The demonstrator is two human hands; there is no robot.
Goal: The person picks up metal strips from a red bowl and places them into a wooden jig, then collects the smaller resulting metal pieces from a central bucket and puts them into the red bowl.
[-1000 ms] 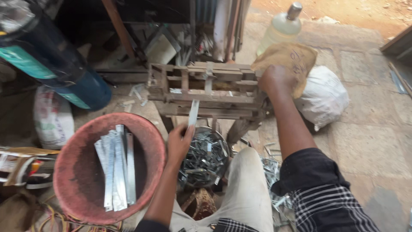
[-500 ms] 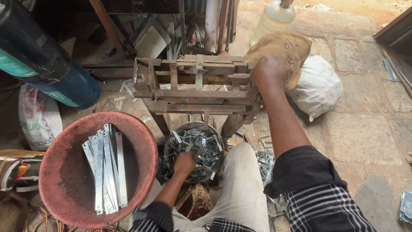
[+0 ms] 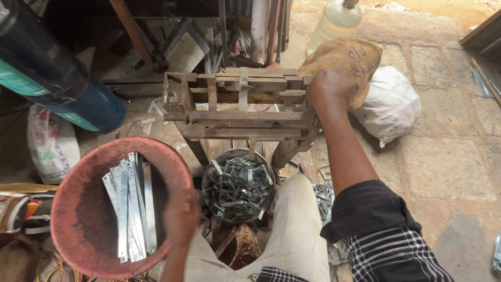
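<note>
Left hand [image 3: 181,215] hangs low, seemingly curled; right hand [image 3: 329,89] reaches forward, arm extended, fist closed.

R hand's [image 3: 329,89] grip hidden; basin [image 3: 68,230] cropped.

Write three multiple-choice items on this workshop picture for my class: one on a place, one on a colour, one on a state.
1. Where do the long flat metal strips lie?
A. In the round basin
B. On the white sack
C. On the wooden frame

2. What colour is the basin?
A. Blue
B. Reddish
C. Yellow

3. What is the right hand doing?
A. Hanging free
B. Holding a bottle
C. Gripping the end of the wooden frame

Answers: 1 A, the strips rest inside it. 2 B, its rim and floor look reddish. 3 C, the hand is closed at the frame's right end.
</note>
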